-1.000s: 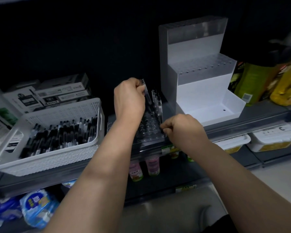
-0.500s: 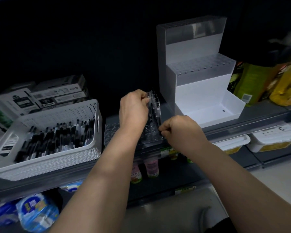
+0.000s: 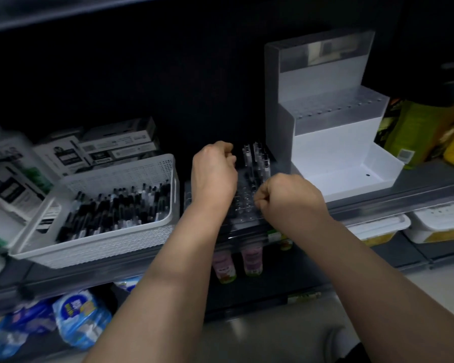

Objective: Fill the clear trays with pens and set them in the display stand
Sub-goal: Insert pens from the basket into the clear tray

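Clear plastic, hard to read in the dim light: the clear tray (image 3: 243,206) lies flat on the dark shelf (image 3: 430,180) between a white basket (image 3: 131,243) and the display stand (image 3: 325,142), its left part hidden under the left hand (image 3: 212,174). A few standing pens (image 3: 257,159) rise from its far right holes; count unclear.

Left hand: fingers curled, just left of the standing pens. Fingertips hidden; cannot tell whether they hold anything. Right hand (image 3: 286,197): curled, thumb and forefinger pinching the tray's near right edge. Hands close, not touching.

Basket holds loose pens (image 3: 116,208) lying flat. Printed boxes (image 3: 116,142) are stacked behind it, blurred. Stand is stepped, with perforated upper tiers and an open white bay lowest. Yellow-green packs (image 3: 417,132) to its right are cut off by the frame.

Below the shelf: pink-labelled bottles (image 3: 252,260), white tubs (image 3: 378,229), blue packets (image 3: 81,320), pale floor (image 3: 443,284).
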